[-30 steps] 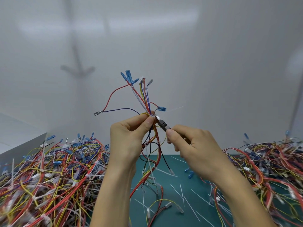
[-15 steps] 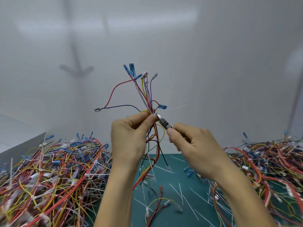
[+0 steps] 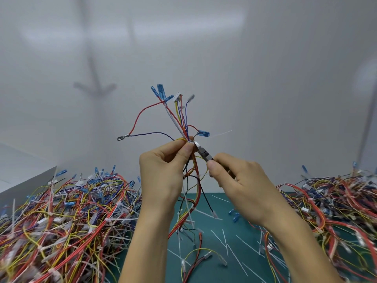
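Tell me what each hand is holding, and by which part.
The left hand pinches the wire harness where its wires bunch, below the fanned-out connectors. The right hand grips the cutters by their handles, tip at that bunch.

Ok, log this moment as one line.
left hand: pinches wire harness | right hand: holds cutters at cable tie | mat: cut tie tails

Left hand (image 3: 163, 170) pinches wire harness (image 3: 183, 123) up in front of the white wall (image 3: 265, 78), thumb and forefinger at the bundle point. Right hand (image 3: 238, 180) grips small cutters (image 3: 202, 152), metal tip touching the bundle right by the left thumb. Thin white tie tail (image 3: 221, 133) sticks out to the right there. 2 wire piles on the green mat (image 3: 216, 237): left pile (image 3: 61, 217), right pile (image 3: 330, 205). Cut tie scraps (image 3: 236, 256) lie between them.
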Demonstrator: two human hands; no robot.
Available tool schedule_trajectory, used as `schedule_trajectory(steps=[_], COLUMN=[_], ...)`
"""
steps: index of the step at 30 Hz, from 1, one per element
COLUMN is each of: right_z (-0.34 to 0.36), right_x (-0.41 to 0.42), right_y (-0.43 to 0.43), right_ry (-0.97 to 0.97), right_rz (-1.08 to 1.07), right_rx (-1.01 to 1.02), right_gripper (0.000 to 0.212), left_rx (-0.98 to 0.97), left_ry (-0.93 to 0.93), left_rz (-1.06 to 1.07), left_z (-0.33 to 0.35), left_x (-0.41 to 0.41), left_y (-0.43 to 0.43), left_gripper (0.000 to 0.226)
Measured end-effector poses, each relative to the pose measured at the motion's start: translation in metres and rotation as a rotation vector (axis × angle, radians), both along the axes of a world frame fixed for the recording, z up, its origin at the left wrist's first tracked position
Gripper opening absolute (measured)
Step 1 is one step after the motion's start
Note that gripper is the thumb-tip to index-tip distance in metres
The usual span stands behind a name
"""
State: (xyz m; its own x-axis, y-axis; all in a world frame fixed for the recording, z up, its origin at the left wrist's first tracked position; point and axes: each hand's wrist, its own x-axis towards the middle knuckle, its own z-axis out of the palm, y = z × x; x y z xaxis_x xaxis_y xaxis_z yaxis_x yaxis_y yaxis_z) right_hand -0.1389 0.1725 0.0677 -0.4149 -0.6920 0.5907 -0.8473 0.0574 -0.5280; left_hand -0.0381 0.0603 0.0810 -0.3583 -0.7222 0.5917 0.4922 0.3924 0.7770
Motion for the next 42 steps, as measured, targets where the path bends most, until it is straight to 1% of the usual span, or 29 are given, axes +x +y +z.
schedule_trajectory(steps=[6,15,25,42], right_z=[0.001,0.001,0.002,0.004], right_x=[0.001,-0.001,-0.002,-0.001], right_y=[0.000,0.001,0.003,0.005], right_ry=[0.006,-0.004,-0.032,-0.036], right_rz=[-0.013,-0.002,0.028,0.023], right_rx=[0.031,0.035,0.025,0.031], right_gripper=[0.046,0.044,0.040,0.045], left_rx=[-0.013,-0.039,-0.079,-0.132], left_ry=[-0.015,-0.022,-0.035,-0.088], left_rz=[0.005,-0.002,0.012,0.065], left_z=[-0.001,-0.001,-0.002,-0.004], left_x=[0.001,0.000,0.001,0.002], left_y=[-0.001,-0.003,-0.007,-0.013], left_gripper=[0.018,0.022,0.019,0.017])
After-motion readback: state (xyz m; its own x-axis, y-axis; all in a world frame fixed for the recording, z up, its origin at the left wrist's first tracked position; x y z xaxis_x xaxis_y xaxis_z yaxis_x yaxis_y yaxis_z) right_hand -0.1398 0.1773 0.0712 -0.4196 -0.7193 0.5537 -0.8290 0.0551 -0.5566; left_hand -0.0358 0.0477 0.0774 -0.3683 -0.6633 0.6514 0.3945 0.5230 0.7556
